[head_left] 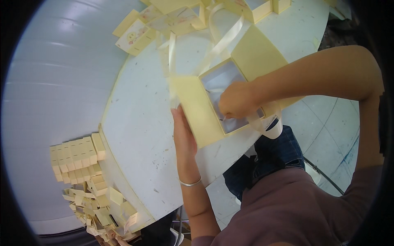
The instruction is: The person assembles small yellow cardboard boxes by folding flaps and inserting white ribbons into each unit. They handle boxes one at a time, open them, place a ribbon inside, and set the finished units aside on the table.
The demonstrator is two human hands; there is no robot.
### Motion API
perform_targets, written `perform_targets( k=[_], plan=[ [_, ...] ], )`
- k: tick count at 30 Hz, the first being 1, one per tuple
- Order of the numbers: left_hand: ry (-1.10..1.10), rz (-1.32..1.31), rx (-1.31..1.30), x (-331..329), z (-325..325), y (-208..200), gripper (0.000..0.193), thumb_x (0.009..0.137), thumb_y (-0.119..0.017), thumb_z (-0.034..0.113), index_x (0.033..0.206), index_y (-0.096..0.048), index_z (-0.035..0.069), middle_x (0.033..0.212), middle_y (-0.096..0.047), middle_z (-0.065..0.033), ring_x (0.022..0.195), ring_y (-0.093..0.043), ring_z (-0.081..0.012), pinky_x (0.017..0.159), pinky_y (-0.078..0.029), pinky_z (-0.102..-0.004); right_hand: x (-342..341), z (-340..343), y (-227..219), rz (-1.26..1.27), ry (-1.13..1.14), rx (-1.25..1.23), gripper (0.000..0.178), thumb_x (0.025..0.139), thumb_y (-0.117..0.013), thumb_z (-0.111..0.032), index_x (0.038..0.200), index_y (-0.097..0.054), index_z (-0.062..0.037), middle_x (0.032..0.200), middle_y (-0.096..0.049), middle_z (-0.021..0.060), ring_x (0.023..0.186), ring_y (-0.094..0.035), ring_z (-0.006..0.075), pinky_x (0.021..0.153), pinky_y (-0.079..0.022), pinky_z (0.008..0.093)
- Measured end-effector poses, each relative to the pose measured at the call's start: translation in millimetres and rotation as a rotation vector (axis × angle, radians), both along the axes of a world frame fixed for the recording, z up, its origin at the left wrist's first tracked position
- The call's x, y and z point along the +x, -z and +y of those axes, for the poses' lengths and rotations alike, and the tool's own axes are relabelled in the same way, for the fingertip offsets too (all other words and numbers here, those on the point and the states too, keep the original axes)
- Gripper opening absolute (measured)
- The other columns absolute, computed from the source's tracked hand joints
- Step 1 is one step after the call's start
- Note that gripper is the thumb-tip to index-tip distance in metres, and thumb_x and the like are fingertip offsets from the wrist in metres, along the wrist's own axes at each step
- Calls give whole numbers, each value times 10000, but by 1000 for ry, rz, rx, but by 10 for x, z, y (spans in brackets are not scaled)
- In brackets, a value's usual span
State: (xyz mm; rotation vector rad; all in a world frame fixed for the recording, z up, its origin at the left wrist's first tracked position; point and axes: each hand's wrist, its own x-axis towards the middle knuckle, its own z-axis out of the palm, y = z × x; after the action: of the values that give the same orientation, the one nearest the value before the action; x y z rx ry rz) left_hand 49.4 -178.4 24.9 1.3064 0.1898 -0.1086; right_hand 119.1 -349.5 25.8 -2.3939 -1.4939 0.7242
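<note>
A pale yellow box (195, 112) lies on the white table with its panels folded out, around a tray lined in grey-white (217, 78). Along the box's left edge rests my left hand (184, 131), fingers stretched out and close to the end of a cream ribbon (172, 61). My right hand (239, 99) reaches into the tray with its fingers closed. What they pinch is hidden by the hand. A thin white strip with small dark ends shows beside it. Under my right wrist, another cream ribbon (273, 130) loops over the box's near edge.
More yellow boxes (174, 22) with printed panels and ribbons stand at the far side of the table (139, 123). Many small yellow cartons (74, 156) are stacked and heaped at the lower left, beyond the table's edge. A person's hand (121, 241) shows below that heap.
</note>
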Motion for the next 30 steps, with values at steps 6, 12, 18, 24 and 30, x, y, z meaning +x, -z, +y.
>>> perform_targets(
  k=[6,12,18,24,30],
  plan=[
    [137,-186,744,-336,-29,203,238,801,-548,135,984,-563,-17,864,-615,-125,753,-596,-213,666,-453,-280,-20,64,15,137,125,-33,181,732,-510,-156,655,-612,-27,655,-592,148,621,-565,327,564,-435,410],
    [135,-240,831,-332,-88,271,179,743,-572,90,876,-574,-29,763,-600,-178,669,-593,-273,610,-452,-300,1,41,90,261,238,-98,193,723,-510,-160,611,-585,-22,610,-576,138,580,-550,305,557,-423,395],
    [81,-242,898,-378,-83,240,152,747,-555,65,858,-569,-38,721,-583,-184,628,-579,-280,571,-439,-322,-51,128,-26,205,138,-2,168,730,-514,-161,693,-601,-23,668,-593,144,620,-561,314,574,-433,398],
    [118,-418,1063,-217,-74,263,106,739,-542,20,821,-565,-43,704,-579,-189,605,-551,-321,555,-432,-336,-84,98,-24,99,275,-23,162,717,-507,-146,726,-615,-25,711,-605,164,672,-579,332,610,-448,416],
    [135,-380,957,-183,-95,160,100,732,-547,15,807,-565,-48,699,-584,-184,608,-564,-317,548,-434,-324,-47,86,-25,211,275,67,145,701,-517,-156,685,-603,-40,691,-599,145,650,-571,326,599,-441,410]
  ],
)
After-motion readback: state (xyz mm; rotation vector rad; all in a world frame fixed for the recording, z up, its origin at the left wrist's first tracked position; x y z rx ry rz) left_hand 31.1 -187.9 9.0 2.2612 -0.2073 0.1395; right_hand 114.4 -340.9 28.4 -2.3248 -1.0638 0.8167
